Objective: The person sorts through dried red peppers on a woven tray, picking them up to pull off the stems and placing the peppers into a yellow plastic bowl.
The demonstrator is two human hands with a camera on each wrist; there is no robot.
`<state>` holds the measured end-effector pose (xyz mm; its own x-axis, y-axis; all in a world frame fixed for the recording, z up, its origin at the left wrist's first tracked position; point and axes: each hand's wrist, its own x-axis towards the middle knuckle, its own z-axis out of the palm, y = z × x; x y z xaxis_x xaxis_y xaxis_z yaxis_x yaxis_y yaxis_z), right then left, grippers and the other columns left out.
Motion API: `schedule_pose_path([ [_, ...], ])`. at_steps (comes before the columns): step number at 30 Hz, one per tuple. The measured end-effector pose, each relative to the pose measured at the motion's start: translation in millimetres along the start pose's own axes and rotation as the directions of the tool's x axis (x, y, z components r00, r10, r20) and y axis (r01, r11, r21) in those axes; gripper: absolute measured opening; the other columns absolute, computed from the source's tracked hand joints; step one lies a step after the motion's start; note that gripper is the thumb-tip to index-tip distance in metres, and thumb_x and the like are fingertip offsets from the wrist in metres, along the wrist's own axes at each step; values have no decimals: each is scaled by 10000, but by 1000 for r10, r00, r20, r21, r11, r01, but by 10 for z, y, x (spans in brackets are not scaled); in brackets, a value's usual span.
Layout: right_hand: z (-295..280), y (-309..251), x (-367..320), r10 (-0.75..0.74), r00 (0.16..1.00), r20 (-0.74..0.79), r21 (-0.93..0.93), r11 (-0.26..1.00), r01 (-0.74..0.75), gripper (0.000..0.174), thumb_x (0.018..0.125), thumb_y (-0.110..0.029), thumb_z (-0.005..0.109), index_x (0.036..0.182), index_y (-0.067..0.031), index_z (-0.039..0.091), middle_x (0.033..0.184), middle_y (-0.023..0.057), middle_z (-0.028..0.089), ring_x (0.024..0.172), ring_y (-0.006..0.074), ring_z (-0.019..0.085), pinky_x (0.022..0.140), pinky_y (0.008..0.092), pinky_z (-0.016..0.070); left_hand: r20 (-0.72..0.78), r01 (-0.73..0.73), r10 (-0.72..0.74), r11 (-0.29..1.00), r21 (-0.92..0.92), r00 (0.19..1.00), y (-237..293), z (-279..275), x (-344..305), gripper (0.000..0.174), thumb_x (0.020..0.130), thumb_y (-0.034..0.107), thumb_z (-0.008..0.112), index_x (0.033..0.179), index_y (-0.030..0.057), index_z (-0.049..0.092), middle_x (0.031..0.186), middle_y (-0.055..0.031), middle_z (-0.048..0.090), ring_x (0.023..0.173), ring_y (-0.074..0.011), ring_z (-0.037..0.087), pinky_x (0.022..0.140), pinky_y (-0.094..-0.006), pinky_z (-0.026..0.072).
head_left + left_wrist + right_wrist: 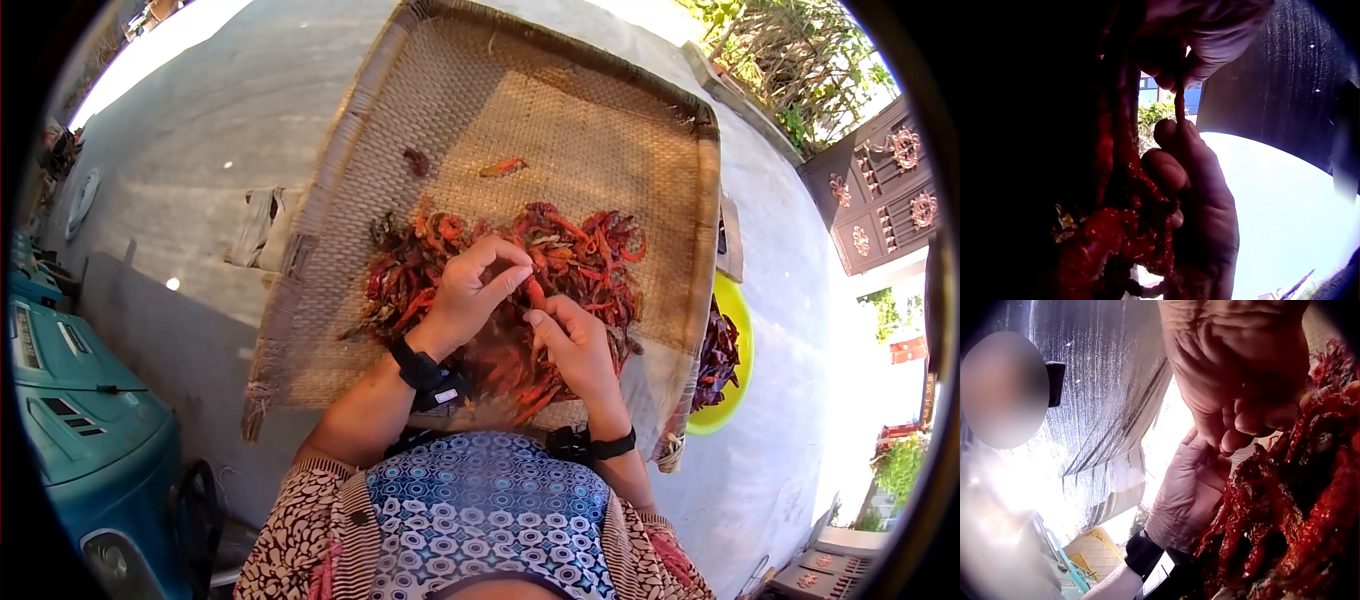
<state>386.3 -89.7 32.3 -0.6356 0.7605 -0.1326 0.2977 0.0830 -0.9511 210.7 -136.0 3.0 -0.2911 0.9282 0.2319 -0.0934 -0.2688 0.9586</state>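
Note:
Between both hands is a red dried chili (535, 292) (1179, 105), held over a heap of similar chilies (590, 255) (1329, 512) on a woven tray (610, 130). The left hand (480, 292) (1210, 37) (1185, 494) pinches one end between thumb and fingers. Lower on the same chili, the right hand (578, 345) (1204, 181) (1241, 362) grips with its thumb and curled fingers. In the right wrist view the fingertips of the two hands come close together, and the held chili is hidden.
Two loose chilies (416, 162) (502, 168) lie farther up the tray. A yellow-green basin (739, 345) with dark red chilies (716, 365) is at the tray's right. At the left stands a teal machine (90, 400); a grey cloth (258, 228) lies by the tray's left edge.

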Motion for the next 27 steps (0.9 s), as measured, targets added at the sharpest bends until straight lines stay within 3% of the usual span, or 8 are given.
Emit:
schedule_pose_path([
  [4,-151,-10,-116,101,994,-41,186,978,-92,159,981,-199,580,915,-59,614,676,-38,555,558,12,425,507,186,337,39,-162,157,934,317,987,-60,-36,42,82,937,91,651,1010,61,630,918,-20,599,796,-92,594,696,-252,489],
  [6,-281,1,-183,114,990,-89,238,967,-90,165,985,-200,573,932,-50,616,671,-36,555,553,19,430,506,187,346,102,-240,219,825,511,970,-49,-52,69,127,889,58,680,1010,87,654,937,-29,605,876,-150,575,733,-301,486],
  [10,-643,249,-327,58,941,-334,424,901,95,187,1001,-217,555,966,-47,626,695,-17,553,562,51,466,508,202,374,292,-385,252,593,707,923,-163,-113,123,185,848,31,679,1013,114,673,1031,-31,638,1041,-247,518,916,-384,414],
  [13,-955,330,-476,118,849,-516,588,769,251,189,1007,-234,545,1007,-65,630,710,-12,541,556,86,465,521,233,386,348,-406,210,505,762,914,-192,-79,96,188,854,62,682,1032,120,668,1083,-39,632,1116,-265,479,971,-410,363],
  [16,-1221,508,-592,139,805,-576,761,450,467,185,1014,-236,519,1083,-88,605,774,-19,552,612,89,478,551,245,388,351,-366,114,413,834,929,-121,-5,74,197,850,105,701,1042,116,656,1107,-54,613,1150,-274,447,980,-426,345],
  [19,-1191,572,-623,252,791,-558,779,486,395,177,1005,-219,531,1088,-82,606,802,-23,563,641,86,489,559,239,397,313,-287,-3,391,875,950,45,62,89,204,843,150,725,1025,108,643,1072,-64,593,1110,-277,449,970,-436,345],
  [24,-763,463,-581,7,910,-414,513,828,227,199,984,-205,576,1115,-56,597,824,5,602,647,66,509,580,225,424,241,-220,15,472,854,970,386,194,68,199,845,183,737,990,99,630,971,-61,566,1011,-267,468,932,-408,368],
  [27,-523,200,-528,-47,962,-269,282,951,125,230,986,-232,579,1115,-43,600,821,9,616,656,62,532,599,217,438,277,-222,7,619,753,961,470,259,34,186,847,174,732,984,95,636,969,-61,574,986,-254,488,899,-384,390],
])
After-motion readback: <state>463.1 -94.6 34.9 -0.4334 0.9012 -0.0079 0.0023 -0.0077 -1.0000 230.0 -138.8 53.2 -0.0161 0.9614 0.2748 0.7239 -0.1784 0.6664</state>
